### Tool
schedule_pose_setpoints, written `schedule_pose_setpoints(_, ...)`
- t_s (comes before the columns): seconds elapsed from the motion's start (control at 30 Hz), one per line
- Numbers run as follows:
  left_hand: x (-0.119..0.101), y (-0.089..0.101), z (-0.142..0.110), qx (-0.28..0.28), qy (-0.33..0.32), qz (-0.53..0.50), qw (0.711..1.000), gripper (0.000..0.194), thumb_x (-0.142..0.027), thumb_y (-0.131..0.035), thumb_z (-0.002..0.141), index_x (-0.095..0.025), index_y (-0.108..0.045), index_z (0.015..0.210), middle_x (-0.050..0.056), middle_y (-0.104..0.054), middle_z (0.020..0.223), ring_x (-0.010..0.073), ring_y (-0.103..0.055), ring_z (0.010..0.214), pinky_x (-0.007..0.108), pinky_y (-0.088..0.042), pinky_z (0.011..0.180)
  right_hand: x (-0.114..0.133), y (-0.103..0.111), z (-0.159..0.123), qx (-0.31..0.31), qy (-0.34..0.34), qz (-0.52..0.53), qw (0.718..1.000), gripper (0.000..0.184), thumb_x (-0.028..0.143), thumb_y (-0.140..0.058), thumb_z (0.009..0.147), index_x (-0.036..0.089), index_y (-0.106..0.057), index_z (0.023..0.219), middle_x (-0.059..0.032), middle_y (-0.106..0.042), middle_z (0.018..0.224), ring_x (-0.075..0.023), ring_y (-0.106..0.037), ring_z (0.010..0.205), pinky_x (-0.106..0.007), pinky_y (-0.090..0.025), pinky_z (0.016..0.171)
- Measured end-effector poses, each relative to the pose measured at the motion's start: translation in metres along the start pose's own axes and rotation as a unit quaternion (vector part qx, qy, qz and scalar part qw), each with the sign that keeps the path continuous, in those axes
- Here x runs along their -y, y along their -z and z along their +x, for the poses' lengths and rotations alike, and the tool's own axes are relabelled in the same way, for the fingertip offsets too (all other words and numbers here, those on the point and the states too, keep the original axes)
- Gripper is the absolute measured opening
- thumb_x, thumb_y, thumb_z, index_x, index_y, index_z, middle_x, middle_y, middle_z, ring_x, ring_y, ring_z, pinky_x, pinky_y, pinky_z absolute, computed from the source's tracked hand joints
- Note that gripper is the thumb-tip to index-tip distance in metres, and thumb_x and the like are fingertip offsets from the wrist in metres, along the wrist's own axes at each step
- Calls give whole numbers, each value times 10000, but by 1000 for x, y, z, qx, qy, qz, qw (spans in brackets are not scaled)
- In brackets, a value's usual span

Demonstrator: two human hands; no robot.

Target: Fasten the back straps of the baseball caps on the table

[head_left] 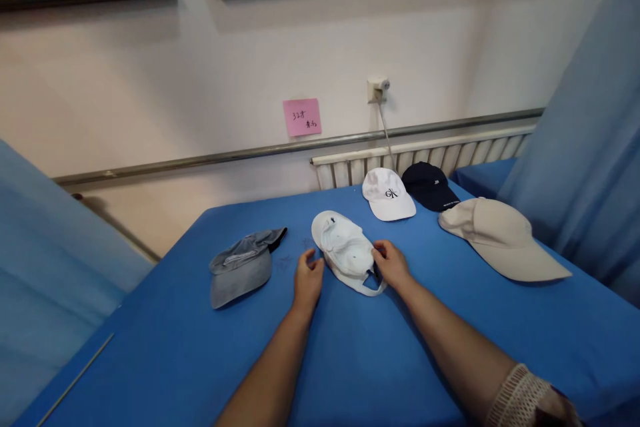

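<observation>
A white baseball cap (345,245) lies on the blue cover, its brim pointing to the far left and its back strap toward me. My right hand (393,265) grips the cap's right edge near the strap between thumb and fingers. Just left of the cap, my left hand (307,280) is held with thumb and fingers apart and nothing in it. A grey-blue cap (243,277) rests farther left, its crown slumped and its brim toward me.
Behind and to the right sit a white cap with black letters (390,195), a dark navy cap (429,185) and a large beige cap (503,233). A radiator (350,170) and metal rail (240,154) run along the wall. Blue curtains (585,140) hang at both sides.
</observation>
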State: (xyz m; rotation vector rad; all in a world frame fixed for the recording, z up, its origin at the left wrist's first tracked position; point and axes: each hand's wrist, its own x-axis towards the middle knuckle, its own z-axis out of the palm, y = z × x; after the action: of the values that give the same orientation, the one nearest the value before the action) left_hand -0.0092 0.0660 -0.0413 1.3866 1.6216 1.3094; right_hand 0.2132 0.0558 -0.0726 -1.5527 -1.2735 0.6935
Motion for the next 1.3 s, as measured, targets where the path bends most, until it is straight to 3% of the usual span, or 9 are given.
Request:
schedule_pose_setpoints(0.17, -8, 0, -27, 115, -53, 69, 989, 373, -418, -698, 714, -167, -670, 988, 48, -706, 867, 170, -618, 691, 278, -484, 665, 1, -2, 1, 29, -2, 30, 999, 205, 294, -603, 770, 220, -652, 955, -30, -716, 933, -188, -651, 797, -309, -499, 762)
schedule_pose_setpoints(0.27, -13, -6, -25, 126, -86, 106, 983, 354, -426, -681, 723, -179, -671, 975, 3, -658, 733, 150, -568, 628, 244, -426, 595, 2, -3, 0, 43, -4, 35, 998, 203, 246, -631, 724, 228, -650, 925, -13, -711, 891, -170, -634, 721, -284, -494, 691)
schedule_pose_setpoints(0.37, -13, -8, -17, 127, -82, 66, 986, 249, -392, -614, 768, -164, -663, 856, -19, -601, 654, 129, -524, 587, 224, -395, 566, 3, -4, -3, 66, -2, 24, 998, 180, 232, -637, 701, 220, -645, 880, 10, -685, 779, -146, -597, 633, -253, -469, 614)
schedule_pose_setpoints(0.47, -12, -5, -11, 110, -70, 2, 991, 221, -373, -587, 780, -156, -626, 786, -20, -588, 657, 117, -511, 581, 212, -394, 557, 5, -7, -6, 81, -7, 39, 996, 127, 254, -636, 694, 214, -627, 814, 33, -631, 664, -130, -553, 575, -233, -437, 564)
schedule_pose_setpoints(0.6, -19, 4, -11, 53, -87, -35, 994, 241, -401, -599, 789, -166, -608, 843, -13, -606, 709, 112, -525, 592, 205, -413, 557, 10, -11, -12, 99, 8, 66, 993, 111, 311, -631, 710, 210, -589, 731, 48, -571, 591, -119, -503, 541, -224, -403, 536)
schedule_pose_setpoints(0.73, -25, 8, -12, 8, -106, -15, 994, 257, -418, -609, 798, -168, -605, 854, -16, -595, 699, 102, -500, 563, 199, -400, 526, 15, -12, -18, 123, 45, 56, 990, 169, 346, -640, 725, 207, -555, 683, 62, -522, 556, -104, -460, 509, -217, -362, 508)
schedule_pose_setpoints(0.97, -17, 6, -7, 9, -125, 41, 991, 247, -407, -583, 829, -166, -621, 862, 4, -642, 765, 132, -562, 657, 226, -439, 611, 19, -6, -19, 101, 62, 20, 993, 214, 369, -659, 727, 208, -532, 665, 71, -486, 533, -98, -434, 487, -215, -329, 484)
schedule_pose_setpoints(1.17, -17, 6, 1, -13, -247, 180, 952, 231, -362, -515, 896, -186, -657, 948, 24, -619, 825, 164, -576, 777, 263, -448, 717, 18, -7, -16, 72, 84, -20, 994, 180, 365, -623, 769, 216, -542, 709, 61, -509, 568, -110, -465, 509, -221, -346, 502)
schedule_pose_setpoints(1.3, -18, 0, 14, -32, -290, 239, 926, 261, -340, -476, 927, -202, -657, 1056, 49, -597, 861, 186, -584, 826, 285, -463, 749, 22, -8, -19, 62, 129, -66, 988, 93, 308, -569, 810, 215, -572, 818, 28, -579, 662, -133, -525, 580, -242, -397, 575)
